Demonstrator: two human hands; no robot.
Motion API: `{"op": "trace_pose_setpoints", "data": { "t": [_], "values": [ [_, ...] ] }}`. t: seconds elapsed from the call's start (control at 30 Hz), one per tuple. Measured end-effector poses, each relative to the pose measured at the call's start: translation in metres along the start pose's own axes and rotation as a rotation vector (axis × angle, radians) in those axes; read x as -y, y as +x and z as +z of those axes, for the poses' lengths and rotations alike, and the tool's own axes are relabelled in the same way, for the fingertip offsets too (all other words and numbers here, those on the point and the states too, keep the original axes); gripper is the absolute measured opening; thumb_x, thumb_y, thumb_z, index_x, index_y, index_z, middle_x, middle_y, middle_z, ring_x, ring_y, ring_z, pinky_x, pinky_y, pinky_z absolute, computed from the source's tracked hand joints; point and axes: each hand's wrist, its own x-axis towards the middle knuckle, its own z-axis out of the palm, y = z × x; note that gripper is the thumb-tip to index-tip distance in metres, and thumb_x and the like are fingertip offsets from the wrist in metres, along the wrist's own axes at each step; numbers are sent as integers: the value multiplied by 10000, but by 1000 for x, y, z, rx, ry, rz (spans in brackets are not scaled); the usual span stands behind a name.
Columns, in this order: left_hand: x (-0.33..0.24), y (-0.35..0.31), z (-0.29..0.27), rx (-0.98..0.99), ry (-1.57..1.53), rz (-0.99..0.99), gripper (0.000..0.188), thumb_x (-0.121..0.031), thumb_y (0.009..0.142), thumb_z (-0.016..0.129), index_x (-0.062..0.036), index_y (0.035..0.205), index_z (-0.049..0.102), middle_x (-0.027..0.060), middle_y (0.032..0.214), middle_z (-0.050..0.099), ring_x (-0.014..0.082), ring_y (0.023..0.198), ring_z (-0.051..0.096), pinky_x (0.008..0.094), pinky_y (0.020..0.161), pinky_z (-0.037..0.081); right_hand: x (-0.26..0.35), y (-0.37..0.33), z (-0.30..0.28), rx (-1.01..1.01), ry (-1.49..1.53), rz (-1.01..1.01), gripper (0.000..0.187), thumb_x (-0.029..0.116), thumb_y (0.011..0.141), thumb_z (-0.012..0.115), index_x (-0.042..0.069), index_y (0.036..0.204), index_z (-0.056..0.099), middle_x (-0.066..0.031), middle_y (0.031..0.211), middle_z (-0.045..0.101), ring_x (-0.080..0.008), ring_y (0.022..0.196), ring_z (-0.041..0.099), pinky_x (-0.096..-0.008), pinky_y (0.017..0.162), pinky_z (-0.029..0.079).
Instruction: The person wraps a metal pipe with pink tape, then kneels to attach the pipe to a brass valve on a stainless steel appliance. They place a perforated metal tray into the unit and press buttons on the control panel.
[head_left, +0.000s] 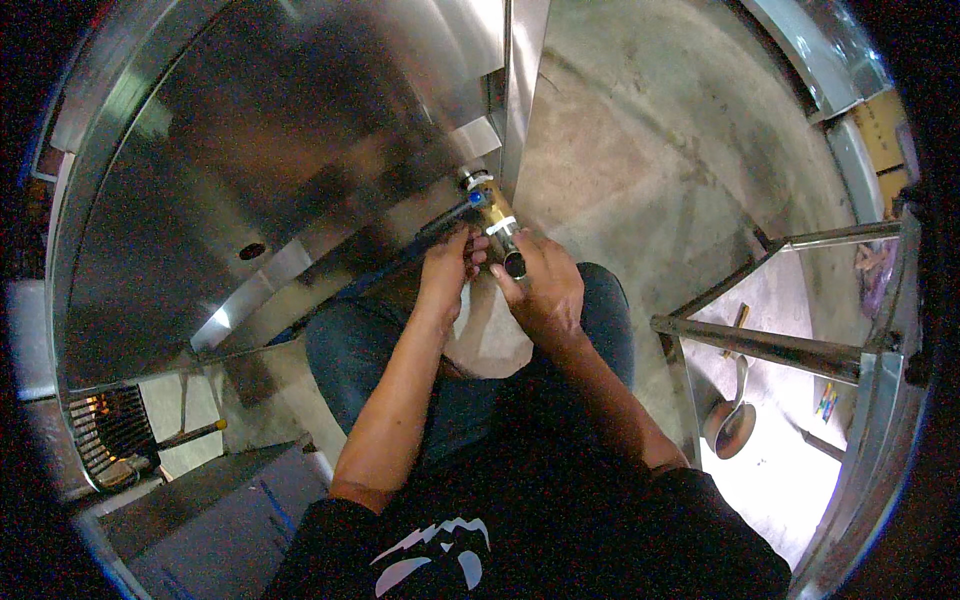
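A brass valve (494, 208) with a white band of tape and a blue-centred knob on its side runs down from the lower edge of a steel panel. Joined below it is a short metal pipe piece (511, 240) with a dark round open end. My right hand (548, 284) is closed around this pipe piece, thumb on the near side and fingers on the far side. Just left of the pipe, my left hand (448, 266) has its fingers curled and drawn together. Whatever they hold, if anything, is hidden.
The large shiny steel panel (300, 120) fills the upper left. Concrete floor (640, 150) lies to the right. A metal-framed stand (770, 345) is at right, with a ladle or pan (729, 428) seen through it. A black grate (110, 430) sits lower left.
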Motion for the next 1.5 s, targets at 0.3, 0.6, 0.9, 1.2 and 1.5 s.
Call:
{"op": "trace_pose_setpoints", "data": {
  "t": [0.3, 0.6, 0.9, 1.2, 1.5],
  "values": [
    [3, 8, 4, -52, 63, -13, 263, -292, 1014, 533, -77, 1079, 670, 18, 943, 705, 100, 783, 606, 276, 655, 445, -15, -2, 18, 21, 1216, 928, 355, 361, 1016, 542, 57, 1197, 579, -89, 952, 688, -209, 807, 660, -389, 760, 539],
    [1, 12, 11, -82, 110, -49, 279, -224, 1014, 483, -38, 1085, 679, 48, 967, 708, 120, 795, 611, 297, 686, 464, -22, -11, 3, 44, 40, 357, 460, 470, 908, 667, 36, 1056, 638, -160, 821, 655, -333, 740, 649, -434, 666, 524],
    [-2, 9, 7, -162, 167, 81, 250, -243, 1008, 506, -70, 1061, 678, 18, 964, 695, 108, 763, 583, 275, 659, 454, -7, 1, 23, 141, -39, 432, 475, 532, 885, 669, 79, 769, 587, -68, 640, 567, -263, 559, 565, -415, 523, 445],
    [-4, 7, 5, -130, 19, -51, 246, -230, 1014, 499, -70, 1082, 673, 25, 967, 712, 96, 766, 584, 255, 658, 445, -5, 7, 16, 365, 1263, 1148, 585, 589, 1023, 332, 100, 964, 649, -65, 767, 642, -245, 711, 601, -407, 723, 489],
    [1, 13, 6, -109, 8, -46, 249, -250, 1012, 518, -66, 1082, 671, 40, 966, 713, 106, 768, 603, 267, 658, 456, 0, 14, -4, 43, -1, 33, 502, 236, 753, 828, -17, 1140, 634, -202, 965, 693, -389, 890, 674, -443, 778, 544]
  ]
}}
